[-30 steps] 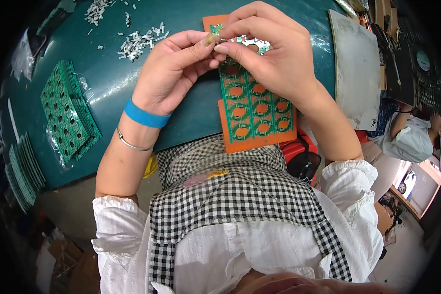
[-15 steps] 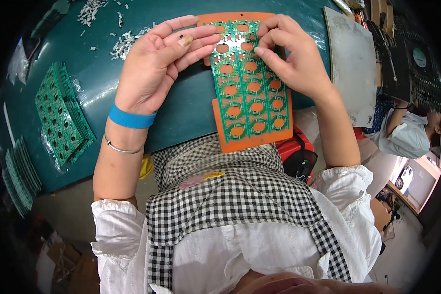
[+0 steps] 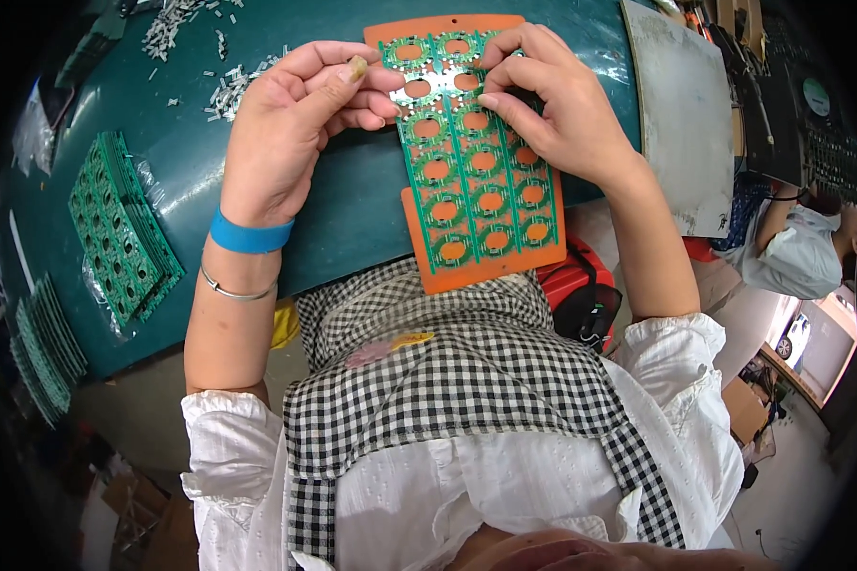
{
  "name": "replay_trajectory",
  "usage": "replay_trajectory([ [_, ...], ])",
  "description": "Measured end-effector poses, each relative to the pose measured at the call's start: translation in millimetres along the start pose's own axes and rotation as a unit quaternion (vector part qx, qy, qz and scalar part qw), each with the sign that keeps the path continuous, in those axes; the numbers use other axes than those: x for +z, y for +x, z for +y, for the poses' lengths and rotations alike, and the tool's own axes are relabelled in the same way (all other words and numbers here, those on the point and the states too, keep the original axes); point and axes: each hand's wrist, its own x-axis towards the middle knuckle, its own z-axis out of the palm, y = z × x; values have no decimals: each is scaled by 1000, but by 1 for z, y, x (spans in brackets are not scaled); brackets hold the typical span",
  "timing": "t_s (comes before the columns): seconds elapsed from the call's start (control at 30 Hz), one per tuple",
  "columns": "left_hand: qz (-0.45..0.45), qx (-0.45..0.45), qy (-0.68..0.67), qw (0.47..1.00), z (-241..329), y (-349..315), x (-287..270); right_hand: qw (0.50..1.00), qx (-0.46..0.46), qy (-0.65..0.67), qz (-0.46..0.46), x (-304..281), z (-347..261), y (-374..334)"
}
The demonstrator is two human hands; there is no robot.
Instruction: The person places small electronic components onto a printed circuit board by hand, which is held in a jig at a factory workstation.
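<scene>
A green circuit board panel [image 3: 455, 143] with rows of round cut-outs lies on an orange fixture plate [image 3: 430, 282] that reaches over the table's near edge. My left hand [image 3: 305, 119] is beside the panel's upper left side, fingers curled and thumb pressed to the forefinger; a yellowish cover sits on the thumb tip. Whatever lies under that thumb is hidden. Over the panel's upper right, my right hand [image 3: 557, 105] has its thumb and forefinger drawn together close to the board. Any part between them is too small or hidden to make out.
Stacked green circuit panels [image 3: 119, 228] stand at the left, with another stack [image 3: 48, 347] nearer the rim. Small white parts [image 3: 229, 95] lie scattered on the green table [image 3: 352, 205] at far left. A grey board [image 3: 686, 124] is at right; another person [image 3: 795, 247] sits beyond.
The panel and orange plate have shifted slightly left. My left fingers have curled and the thumb has closed over the small dark piece that showed on them. My right hand has moved slightly left.
</scene>
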Motion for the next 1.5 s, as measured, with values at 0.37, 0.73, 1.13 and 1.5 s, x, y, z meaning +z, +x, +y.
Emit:
replay_trajectory([
  [0.37, 28, 89, 171, 981, -5, -4, 18, 995, -84, -46, 8, 4, -4, 5],
  [0.73, 17, 87, 208, 974, -4, -5, 20, 1000, -23, -8, 12, 8, 0, 0],
  [1.13, 38, 126, 245, 961, -16, -5, 29, 994, -86, -73, -7, 9, -4, 3],
  [1.5, -71, 87, 188, 976, -11, -10, 37, 989, -95, 103, 53, 11, -26, 7],
])
